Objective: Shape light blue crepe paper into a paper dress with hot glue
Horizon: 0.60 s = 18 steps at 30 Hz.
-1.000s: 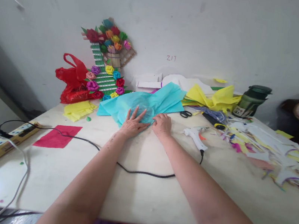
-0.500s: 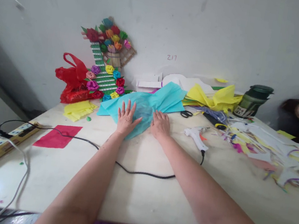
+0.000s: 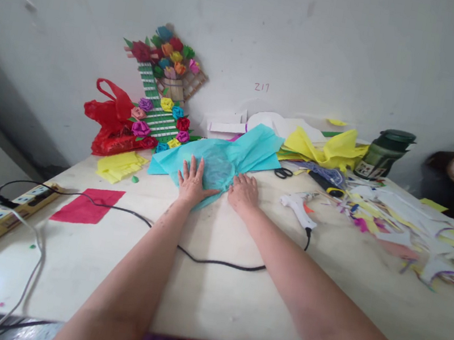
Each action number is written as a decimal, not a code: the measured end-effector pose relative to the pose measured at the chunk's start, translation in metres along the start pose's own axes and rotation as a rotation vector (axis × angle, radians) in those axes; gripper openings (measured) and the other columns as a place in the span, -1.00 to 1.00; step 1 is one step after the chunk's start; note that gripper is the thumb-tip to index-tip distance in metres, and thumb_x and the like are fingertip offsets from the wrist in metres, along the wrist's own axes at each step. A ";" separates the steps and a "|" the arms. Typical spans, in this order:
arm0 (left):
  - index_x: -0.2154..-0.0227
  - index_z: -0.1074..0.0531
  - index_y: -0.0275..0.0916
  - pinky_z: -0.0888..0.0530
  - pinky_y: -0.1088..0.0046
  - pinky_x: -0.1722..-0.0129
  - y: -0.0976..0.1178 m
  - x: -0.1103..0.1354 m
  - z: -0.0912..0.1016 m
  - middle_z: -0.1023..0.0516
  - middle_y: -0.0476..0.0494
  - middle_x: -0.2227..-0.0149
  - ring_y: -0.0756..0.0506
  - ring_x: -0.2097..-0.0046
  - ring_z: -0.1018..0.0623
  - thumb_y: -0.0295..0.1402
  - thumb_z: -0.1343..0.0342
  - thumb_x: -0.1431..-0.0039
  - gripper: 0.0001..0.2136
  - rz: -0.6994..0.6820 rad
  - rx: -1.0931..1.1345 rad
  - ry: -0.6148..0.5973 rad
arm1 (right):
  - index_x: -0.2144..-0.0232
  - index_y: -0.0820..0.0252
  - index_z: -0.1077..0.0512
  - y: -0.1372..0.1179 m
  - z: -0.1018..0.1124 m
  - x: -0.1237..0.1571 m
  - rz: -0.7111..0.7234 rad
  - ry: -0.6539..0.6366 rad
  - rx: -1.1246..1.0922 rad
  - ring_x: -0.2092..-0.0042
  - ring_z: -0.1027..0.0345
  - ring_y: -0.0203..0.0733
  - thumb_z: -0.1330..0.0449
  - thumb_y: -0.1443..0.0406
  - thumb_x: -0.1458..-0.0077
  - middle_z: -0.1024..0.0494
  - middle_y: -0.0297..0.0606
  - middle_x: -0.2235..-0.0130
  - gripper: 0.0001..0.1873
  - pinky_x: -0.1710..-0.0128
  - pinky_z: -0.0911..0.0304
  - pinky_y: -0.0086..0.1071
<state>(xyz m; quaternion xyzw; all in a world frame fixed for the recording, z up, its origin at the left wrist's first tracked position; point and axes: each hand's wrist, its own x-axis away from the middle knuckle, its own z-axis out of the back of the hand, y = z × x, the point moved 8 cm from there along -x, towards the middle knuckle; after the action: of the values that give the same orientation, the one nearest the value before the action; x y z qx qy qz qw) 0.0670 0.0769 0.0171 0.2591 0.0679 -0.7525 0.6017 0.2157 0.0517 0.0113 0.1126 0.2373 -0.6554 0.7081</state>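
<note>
A crumpled sheet of turquoise crepe paper (image 3: 215, 159) lies on the table in front of me, its folds spreading toward the back right. My left hand (image 3: 193, 185) rests open on its near left part, fingers spread and thumb stretched along the near edge toward the right. At the right edge of the paper is my right hand (image 3: 244, 194), palm down, its fingers slightly bent and touching the creased border. Between the two hands the paper bulges and wrinkles. What lies under it, if anything, is hidden.
Right of my hands lie a white glue gun (image 3: 299, 207), black-handled scissors (image 3: 283, 173) and paper scraps (image 3: 397, 237). A green bottle (image 3: 384, 155) stands behind. A black cord (image 3: 216, 262) crosses the table from a power strip (image 3: 4, 215). Leftward are red paper (image 3: 90, 206) and paper-flower decorations (image 3: 160, 119).
My left thumb has swung down and right along the paper's near edge. The right fingers have bent a little, and the paper between my hands is more bunched and wrinkled.
</note>
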 end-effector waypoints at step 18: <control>0.06 -0.18 -0.34 -0.38 0.43 0.13 -0.101 0.017 0.013 -0.36 -0.27 0.09 -0.08 0.06 -0.41 -0.32 0.02 0.04 -0.57 0.923 0.889 0.566 | 0.16 0.19 -0.39 0.005 0.021 0.000 -0.074 0.082 -0.076 0.20 -0.28 -0.09 0.02 0.29 -0.07 -0.50 -0.14 0.25 -0.70 0.23 -0.02 -0.26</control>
<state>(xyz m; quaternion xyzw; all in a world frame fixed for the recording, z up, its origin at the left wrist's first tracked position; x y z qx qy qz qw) -0.0345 0.0835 -0.0013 0.6691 -0.2091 -0.2799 0.6559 0.2243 0.0427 0.0290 0.1037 0.2948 -0.6664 0.6770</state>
